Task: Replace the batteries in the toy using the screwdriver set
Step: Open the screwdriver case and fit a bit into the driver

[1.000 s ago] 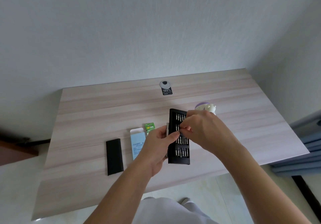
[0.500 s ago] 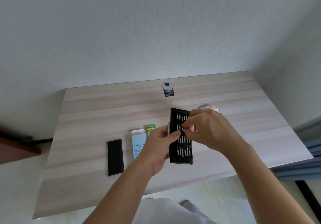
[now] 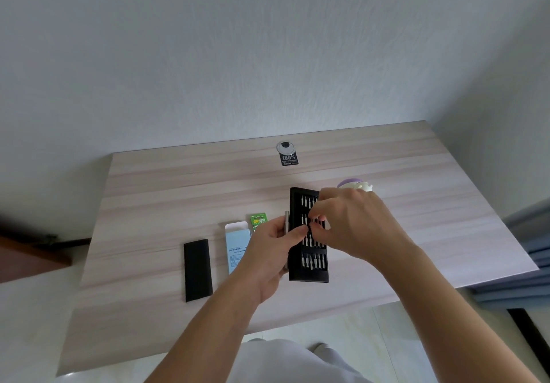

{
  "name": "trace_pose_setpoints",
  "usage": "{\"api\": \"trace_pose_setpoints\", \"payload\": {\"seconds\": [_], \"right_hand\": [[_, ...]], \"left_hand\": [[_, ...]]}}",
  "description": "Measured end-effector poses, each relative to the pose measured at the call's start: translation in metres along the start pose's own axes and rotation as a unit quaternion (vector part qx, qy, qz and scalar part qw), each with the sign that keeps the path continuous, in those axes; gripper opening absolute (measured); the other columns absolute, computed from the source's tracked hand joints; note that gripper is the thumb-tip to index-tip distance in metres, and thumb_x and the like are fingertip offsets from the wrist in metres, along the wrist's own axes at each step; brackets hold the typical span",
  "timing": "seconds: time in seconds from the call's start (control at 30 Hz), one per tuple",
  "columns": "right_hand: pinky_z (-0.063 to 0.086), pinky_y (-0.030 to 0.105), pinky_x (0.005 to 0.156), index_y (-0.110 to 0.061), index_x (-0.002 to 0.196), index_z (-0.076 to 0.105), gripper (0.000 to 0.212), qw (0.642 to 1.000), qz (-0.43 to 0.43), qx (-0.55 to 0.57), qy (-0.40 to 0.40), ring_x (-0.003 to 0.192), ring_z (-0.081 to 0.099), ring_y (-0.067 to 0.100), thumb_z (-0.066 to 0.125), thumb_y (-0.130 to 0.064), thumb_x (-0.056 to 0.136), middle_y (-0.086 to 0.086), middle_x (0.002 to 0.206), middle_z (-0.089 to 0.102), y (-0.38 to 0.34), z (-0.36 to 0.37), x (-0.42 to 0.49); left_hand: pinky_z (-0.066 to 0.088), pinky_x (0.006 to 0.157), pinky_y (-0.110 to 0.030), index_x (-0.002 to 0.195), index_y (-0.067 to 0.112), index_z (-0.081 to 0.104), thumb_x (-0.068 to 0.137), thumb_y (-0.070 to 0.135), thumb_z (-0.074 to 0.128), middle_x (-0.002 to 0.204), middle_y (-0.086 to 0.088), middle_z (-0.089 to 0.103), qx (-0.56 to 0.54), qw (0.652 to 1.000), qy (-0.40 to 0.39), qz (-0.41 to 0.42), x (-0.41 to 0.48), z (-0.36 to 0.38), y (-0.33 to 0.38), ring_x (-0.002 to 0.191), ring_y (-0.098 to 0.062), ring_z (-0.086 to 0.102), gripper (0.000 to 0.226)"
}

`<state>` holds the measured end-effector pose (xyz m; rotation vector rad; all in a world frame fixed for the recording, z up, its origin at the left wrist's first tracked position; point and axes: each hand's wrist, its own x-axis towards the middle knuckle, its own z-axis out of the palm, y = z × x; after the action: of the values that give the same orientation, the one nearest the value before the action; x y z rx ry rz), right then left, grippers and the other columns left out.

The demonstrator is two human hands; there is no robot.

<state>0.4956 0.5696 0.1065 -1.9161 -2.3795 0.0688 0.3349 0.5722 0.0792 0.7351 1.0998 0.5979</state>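
Note:
A black screwdriver bit tray lies open on the wooden table, with rows of silver bits. My left hand holds a thin silver screwdriver handle at the tray's left edge. My right hand hovers over the tray's middle rows, its fingertips pinched at the bits; what they pinch is hidden. A purple and white toy peeks out behind my right hand. A green battery pack lies left of the tray.
The tray's black cover lies on the left of the table. A light blue open carton sits between the cover and my left hand. A round grommet with a black sticker is near the wall.
Both hands stay over the bit tray. My right fingers have shifted slightly along the middle rows, and my left thumb has closed nearer to them.

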Motion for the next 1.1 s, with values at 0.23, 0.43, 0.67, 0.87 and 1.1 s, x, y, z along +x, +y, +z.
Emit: {"api": "trace_pose_setpoints", "payload": {"seconds": [0.23,0.43,0.67,0.87,1.1], "right_hand": [[0.046,0.035,0.043,-0.018,0.072,0.069,0.028,0.992,-0.021,0.034,0.121,0.05,0.054,0.028,0.052,-0.036,0.085,-0.005,0.072,0.058,0.004,0.014,-0.004],[0.04,0.033,0.038,-0.012,0.072,0.063,0.021,0.977,-0.032,0.064,0.201,0.047,0.046,0.026,0.054,-0.023,0.087,-0.002,0.071,0.055,0.0,0.019,-0.003],[0.031,0.031,0.039,-0.011,0.074,0.061,0.02,0.968,-0.025,0.102,0.228,0.047,0.039,0.023,0.054,-0.021,0.09,-0.001,0.068,0.05,-0.007,0.029,0.001],[0.044,0.033,0.043,-0.017,0.079,0.067,0.018,0.965,-0.009,0.187,0.185,0.054,0.05,0.016,0.059,-0.031,0.086,-0.007,0.073,0.057,-0.011,0.04,0.009],[0.048,0.029,0.055,-0.017,0.083,0.058,0.011,0.915,0.064,0.362,0.166,0.06,0.058,0.012,0.06,-0.013,0.093,-0.01,0.072,0.061,-0.038,0.044,0.022]], "left_hand": [[0.052,0.097,-0.06,0.111,0.009,0.071,0.097,0.009,0.061,0.096,-0.01,0.075,-0.018,1.0,-0.003,0.006,0.001,-0.003,0.002,0.086,-0.025,0.073,0.017],[0.053,0.097,-0.057,0.11,0.01,0.072,0.098,0.01,0.06,0.096,-0.011,0.074,-0.027,1.0,-0.004,0.004,0.0,-0.003,0.002,0.091,-0.027,0.072,0.016],[0.058,0.086,-0.049,0.112,0.005,0.069,0.098,0.011,0.06,0.095,-0.013,0.072,-0.049,0.999,-0.009,0.016,-0.002,-0.005,0.001,0.086,-0.025,0.072,0.018],[0.063,0.075,-0.04,0.115,0.007,0.069,0.102,0.011,0.052,0.095,-0.01,0.075,-0.1,0.995,-0.02,0.007,-0.004,-0.018,-0.001,0.084,-0.022,0.073,0.021],[0.061,0.066,-0.037,0.117,0.009,0.068,0.103,0.013,0.05,0.103,-0.01,0.076,-0.139,0.99,0.021,0.0,-0.006,-0.047,-0.007,0.09,-0.023,0.074,0.023]]}}
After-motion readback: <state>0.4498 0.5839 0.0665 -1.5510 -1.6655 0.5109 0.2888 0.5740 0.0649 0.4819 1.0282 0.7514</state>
